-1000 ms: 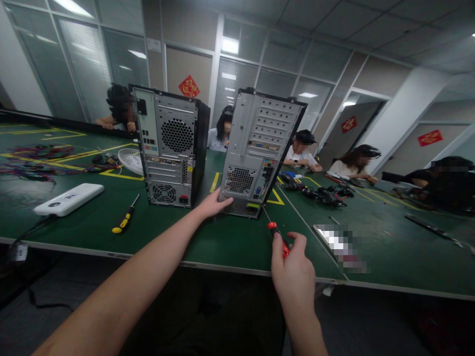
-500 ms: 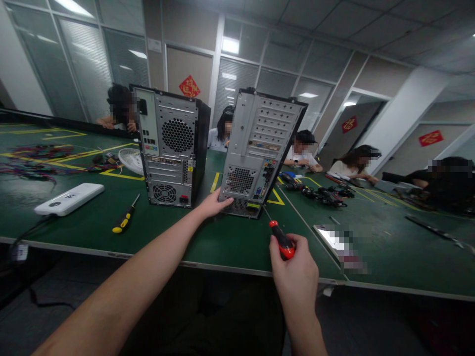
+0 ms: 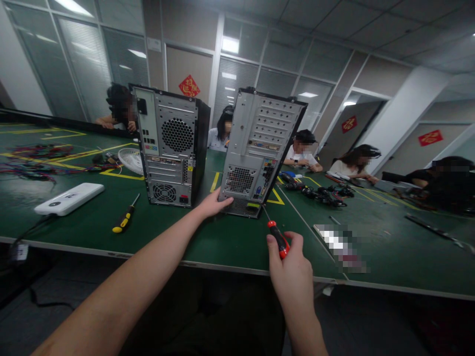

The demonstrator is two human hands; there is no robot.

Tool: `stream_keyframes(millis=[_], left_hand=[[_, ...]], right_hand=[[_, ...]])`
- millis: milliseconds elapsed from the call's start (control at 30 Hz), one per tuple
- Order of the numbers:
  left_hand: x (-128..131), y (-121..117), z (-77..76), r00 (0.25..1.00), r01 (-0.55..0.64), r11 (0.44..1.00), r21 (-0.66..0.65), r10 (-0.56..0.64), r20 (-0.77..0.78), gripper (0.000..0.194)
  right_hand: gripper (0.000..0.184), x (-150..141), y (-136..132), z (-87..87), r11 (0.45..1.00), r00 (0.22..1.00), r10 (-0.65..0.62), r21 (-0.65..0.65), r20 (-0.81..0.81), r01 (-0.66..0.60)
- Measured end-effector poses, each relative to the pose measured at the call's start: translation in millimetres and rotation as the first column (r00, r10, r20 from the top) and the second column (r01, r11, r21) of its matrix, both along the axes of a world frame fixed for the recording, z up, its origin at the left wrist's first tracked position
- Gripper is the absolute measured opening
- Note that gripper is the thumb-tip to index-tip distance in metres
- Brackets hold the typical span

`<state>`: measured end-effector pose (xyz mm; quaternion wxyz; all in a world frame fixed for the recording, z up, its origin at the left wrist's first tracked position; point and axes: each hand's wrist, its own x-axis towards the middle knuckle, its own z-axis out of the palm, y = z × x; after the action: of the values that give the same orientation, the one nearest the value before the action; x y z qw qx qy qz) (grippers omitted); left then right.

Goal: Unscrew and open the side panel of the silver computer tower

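Two computer towers stand upright with their rear panels facing me. My left hand (image 3: 213, 203) grips the lower left corner of the right computer tower (image 3: 241, 133), thumb on its back panel; the other fingers are mostly hidden along its side. In my right hand (image 3: 291, 259) is a red-and-black screwdriver (image 3: 278, 240), held by the handle. Its shaft points up and left, with the tip at the tower's lower right edge; whether it sits in a screw I cannot tell. The left computer tower (image 3: 174, 143), with a round fan grille, is untouched.
On the green table (image 3: 222, 242) lie a yellow-and-black screwdriver (image 3: 126, 217), a white power bank (image 3: 70, 199) with a cable, and a phone (image 3: 337, 244). A white basket (image 3: 130, 160), wire bundles (image 3: 324, 193) and several people (image 3: 302, 153) are farther back.
My right hand and the screwdriver handle have shifted slightly left, the tip staying near the tower's lower right edge. My left hand and both towers look unmoved.
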<state>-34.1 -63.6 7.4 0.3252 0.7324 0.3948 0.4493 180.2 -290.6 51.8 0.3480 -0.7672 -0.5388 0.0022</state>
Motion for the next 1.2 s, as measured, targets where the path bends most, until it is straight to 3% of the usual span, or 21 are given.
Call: stream_keyframes(millis=[433,733,900,1033,1200], left_hand=[[1,3,-3.1,1.0,0.004,1.0,0.031,-0.004,0.004,0.073],[-1,6,-6.8,1.0,0.009,0.999,0.039,-0.009,0.007,0.073],[-1,6,-5.8,1.0,-0.008,1.0,0.016,0.009,-0.013,0.074],[0,3,-2.5,1.0,-0.008,1.0,0.007,0.008,-0.018,0.074],[-1,1,-1.3,1.0,-0.005,1.0,0.003,0.005,-0.011,0.074]], right_hand=[[0.05,4,3,-6.7,0.982,0.998,-0.042,0.184,0.038,0.034],[0.037,8,6,-11.9,0.953,0.994,0.098,0.283,0.038,-0.105],[0.04,4,5,-9.6,0.972,0.988,0.152,0.18,0.002,-0.15],[0.056,0,1,-2.9,0.999,0.996,0.035,0.022,-0.088,-0.033],[0.065,-2,0,3.9,0.998,0.995,-0.046,-0.036,-0.092,0.043]])
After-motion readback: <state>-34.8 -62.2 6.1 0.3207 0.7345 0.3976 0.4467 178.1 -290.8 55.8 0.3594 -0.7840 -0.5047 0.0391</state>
